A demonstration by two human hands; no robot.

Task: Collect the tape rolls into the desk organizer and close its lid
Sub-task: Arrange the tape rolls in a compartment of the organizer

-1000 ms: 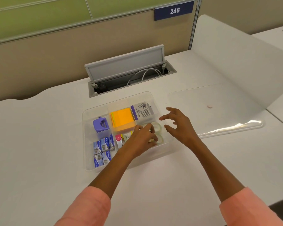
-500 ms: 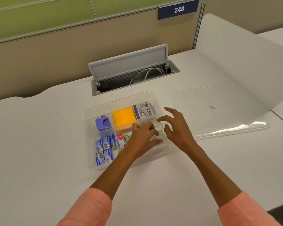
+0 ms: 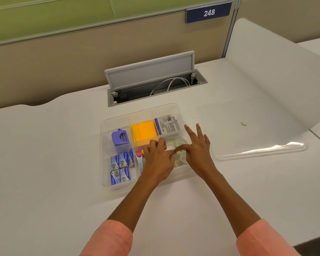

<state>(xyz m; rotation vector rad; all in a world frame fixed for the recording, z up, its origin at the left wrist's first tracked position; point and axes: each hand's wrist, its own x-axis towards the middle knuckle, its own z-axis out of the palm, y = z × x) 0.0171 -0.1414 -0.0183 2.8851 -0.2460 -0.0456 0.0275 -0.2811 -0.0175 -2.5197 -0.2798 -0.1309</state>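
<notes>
The clear desk organizer (image 3: 107,182) sits in the middle of the white desk with no lid on it. Several clear tape rolls (image 3: 180,141) lie in its front-right compartment. My left hand (image 3: 157,160) is curled over the near rolls, its fingertips closed on one of them. My right hand (image 3: 198,151) hovers over the same compartment with fingers spread and its thumb touching the rolls beside my left fingertips. The hands hide part of the rolls. The clear lid (image 3: 248,137) lies flat on the desk to the right of the organizer.
Other compartments hold orange sticky notes (image 3: 144,133), a purple gadget (image 3: 119,138), blue staple boxes (image 3: 119,167) and a white-and-purple box (image 3: 167,125). An open cable hatch (image 3: 151,84) is behind the organizer. A white divider (image 3: 275,71) rises at the right.
My right hand moved left onto the tape rolls and now meets my left fingertips. My left hand stayed curled over the rolls. The view shifted slightly.
</notes>
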